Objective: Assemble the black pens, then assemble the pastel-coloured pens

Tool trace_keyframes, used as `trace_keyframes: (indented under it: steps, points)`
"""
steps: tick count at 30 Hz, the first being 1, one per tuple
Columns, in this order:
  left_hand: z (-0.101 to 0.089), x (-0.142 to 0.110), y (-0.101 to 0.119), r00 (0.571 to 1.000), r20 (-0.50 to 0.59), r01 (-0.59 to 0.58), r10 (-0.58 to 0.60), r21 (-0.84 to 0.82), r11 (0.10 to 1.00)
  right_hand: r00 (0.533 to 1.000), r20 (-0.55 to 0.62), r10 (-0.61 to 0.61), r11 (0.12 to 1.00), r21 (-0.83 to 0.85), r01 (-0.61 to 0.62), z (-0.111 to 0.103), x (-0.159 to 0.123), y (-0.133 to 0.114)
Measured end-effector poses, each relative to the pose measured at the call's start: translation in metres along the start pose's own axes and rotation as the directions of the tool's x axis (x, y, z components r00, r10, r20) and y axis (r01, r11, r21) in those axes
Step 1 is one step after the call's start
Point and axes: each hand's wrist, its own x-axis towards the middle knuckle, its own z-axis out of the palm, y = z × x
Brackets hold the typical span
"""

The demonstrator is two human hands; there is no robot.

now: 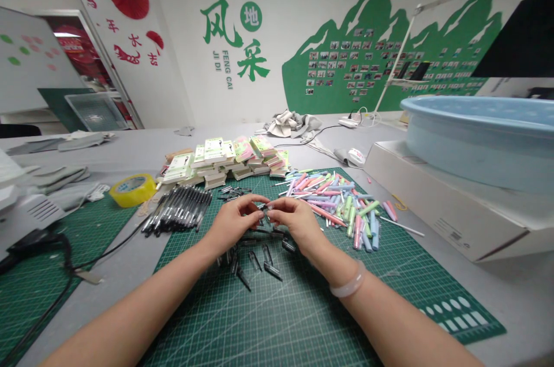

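My left hand and my right hand meet above the green cutting mat, thumbs and forefingers closed in a pinch. Between the fingertips is a small clear and dark pen piece, mostly covered by the fingers. Under and just in front of the hands lie several loose black and clear pen pieces. A row of assembled black pens rests left of my left hand. Beyond my right hand spreads a pile of pastel pen barrels and caps; more small black parts lie behind my left hand.
Stacked small card boxes stand behind the pens, with yellow tape to their left. At right, a blue tub sits on a white carton. Grey cloths and a cable lie at the back.
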Motion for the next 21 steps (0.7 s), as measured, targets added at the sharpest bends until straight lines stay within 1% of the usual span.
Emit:
trace_keyframes:
  steps: [3, 5, 7, 11, 15, 18, 21]
  points:
    - [0.001, -0.002, 0.003, 0.997, -0.066, -0.037, 0.043, 0.09, 0.995, 0.999, -0.033, -0.02, 0.998, -0.065, 0.018, 0.0, 0.001, 0.001]
    - [0.002, -0.002, 0.003, 0.989, -0.108, -0.076, 0.098, 0.185, 0.98, 1.0, -0.017, -0.017, 0.994, -0.107, 0.015, 0.002, 0.0, 0.0]
    - [0.003, -0.003, 0.003, 0.978, -0.125, -0.126, 0.168, 0.288, 0.949, 1.0, 0.005, -0.009, 0.989, -0.151, 0.01, 0.004, -0.001, 0.0]
    - [0.005, -0.006, 0.002, 0.955, -0.073, -0.22, 0.288, 0.478, 0.851, 1.0, 0.014, -0.004, 0.979, -0.203, 0.007, 0.007, -0.004, -0.003]
    - [0.006, -0.01, 0.002, 0.94, 0.002, -0.264, 0.341, 0.636, 0.725, 1.0, -0.001, -0.007, 0.976, -0.217, 0.006, 0.006, -0.005, -0.004]
    - [0.007, -0.012, 0.002, 0.926, 0.048, -0.294, 0.374, 0.712, 0.638, 1.0, 0.002, -0.006, 0.978, -0.209, 0.006, 0.006, -0.004, -0.003]
    - [0.007, -0.013, 0.001, 0.913, 0.082, -0.325, 0.4, 0.738, 0.591, 1.0, 0.003, 0.004, 0.984, -0.18, -0.004, 0.005, -0.003, -0.001]
